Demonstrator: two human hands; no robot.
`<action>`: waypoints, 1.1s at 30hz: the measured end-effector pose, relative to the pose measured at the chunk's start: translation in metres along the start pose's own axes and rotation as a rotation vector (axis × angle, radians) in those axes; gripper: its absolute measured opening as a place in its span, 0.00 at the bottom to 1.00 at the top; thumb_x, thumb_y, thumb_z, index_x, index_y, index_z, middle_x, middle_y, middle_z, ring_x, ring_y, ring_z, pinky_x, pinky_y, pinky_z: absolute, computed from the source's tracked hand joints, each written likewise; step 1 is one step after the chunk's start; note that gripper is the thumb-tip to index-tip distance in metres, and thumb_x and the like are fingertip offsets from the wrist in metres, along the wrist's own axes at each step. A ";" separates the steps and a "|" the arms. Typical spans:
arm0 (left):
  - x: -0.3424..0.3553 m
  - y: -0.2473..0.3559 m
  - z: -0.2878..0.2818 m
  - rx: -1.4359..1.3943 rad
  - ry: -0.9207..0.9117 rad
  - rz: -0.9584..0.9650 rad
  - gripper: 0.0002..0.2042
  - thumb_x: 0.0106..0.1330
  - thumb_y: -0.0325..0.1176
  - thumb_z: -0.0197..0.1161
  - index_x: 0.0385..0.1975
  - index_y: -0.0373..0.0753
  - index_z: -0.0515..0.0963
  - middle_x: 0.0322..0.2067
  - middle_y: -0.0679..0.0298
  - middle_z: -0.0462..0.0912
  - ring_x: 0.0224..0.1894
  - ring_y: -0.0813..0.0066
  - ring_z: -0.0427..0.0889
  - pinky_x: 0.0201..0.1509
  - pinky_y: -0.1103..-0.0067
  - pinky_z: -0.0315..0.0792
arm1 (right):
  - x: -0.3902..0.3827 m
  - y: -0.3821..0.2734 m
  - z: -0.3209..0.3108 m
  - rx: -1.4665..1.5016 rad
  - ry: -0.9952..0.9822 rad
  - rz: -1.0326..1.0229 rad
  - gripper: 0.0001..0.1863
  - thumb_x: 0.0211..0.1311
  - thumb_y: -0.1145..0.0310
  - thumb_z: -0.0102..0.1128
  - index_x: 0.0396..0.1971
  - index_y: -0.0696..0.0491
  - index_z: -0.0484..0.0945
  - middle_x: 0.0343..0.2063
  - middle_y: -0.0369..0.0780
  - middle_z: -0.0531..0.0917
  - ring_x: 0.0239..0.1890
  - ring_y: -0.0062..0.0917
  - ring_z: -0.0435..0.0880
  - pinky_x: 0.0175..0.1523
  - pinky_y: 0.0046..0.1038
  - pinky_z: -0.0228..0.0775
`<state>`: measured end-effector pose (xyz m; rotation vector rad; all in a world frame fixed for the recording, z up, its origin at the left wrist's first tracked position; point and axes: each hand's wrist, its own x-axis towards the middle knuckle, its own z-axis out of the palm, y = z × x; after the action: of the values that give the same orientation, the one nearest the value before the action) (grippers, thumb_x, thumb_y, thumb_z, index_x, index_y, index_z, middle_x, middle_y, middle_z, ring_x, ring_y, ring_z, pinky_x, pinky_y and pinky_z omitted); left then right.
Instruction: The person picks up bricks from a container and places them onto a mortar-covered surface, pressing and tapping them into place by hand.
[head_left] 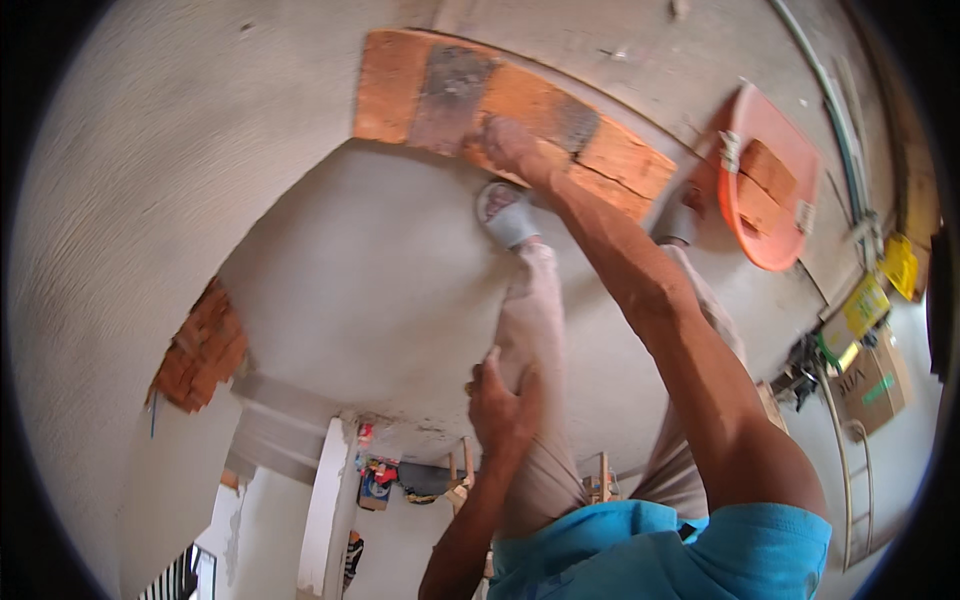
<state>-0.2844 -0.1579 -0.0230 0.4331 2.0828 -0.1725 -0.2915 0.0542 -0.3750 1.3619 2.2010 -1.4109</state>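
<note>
Bent over, arms down. My right hand (512, 143) is on the brick row (525, 98), near its middle; it's motion-blurred, so can't tell if the fingers are pinching a brick or just pressing on it. Row lies on the floor (370, 290) just beyond my toes: orange bricks set side by side, dark grey patches on some. My left hand (507, 410) rests on my left trouser leg (530, 300) around the knee, thumb and fingers spread, nothing gripped. Left sandal (512, 224) is just short of the row, under my right wrist; right sandal (677, 225) is near the row's right end. Orange basin (770, 257) sits right of that foot, with basin bricks (768, 170) inside. Reddish brick pile (203, 345) is off to my left, well apart from the row. Far right: cardboard box (878, 385), yellow bag (900, 265).
</note>
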 end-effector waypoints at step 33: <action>-0.035 0.057 0.073 0.314 0.001 -0.023 0.29 0.65 0.46 0.65 0.62 0.36 0.71 0.58 0.48 0.74 0.60 0.44 0.72 0.64 0.57 0.66 | -0.317 0.478 -0.254 -0.549 0.517 0.490 0.12 0.56 0.71 0.54 0.41 0.58 0.76 0.35 0.54 0.83 0.42 0.47 0.83 0.47 0.47 0.76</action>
<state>-0.1886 -0.1345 -0.0286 0.5974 2.0679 -0.5165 0.3311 0.1280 -0.3522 1.9790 2.0588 -0.2721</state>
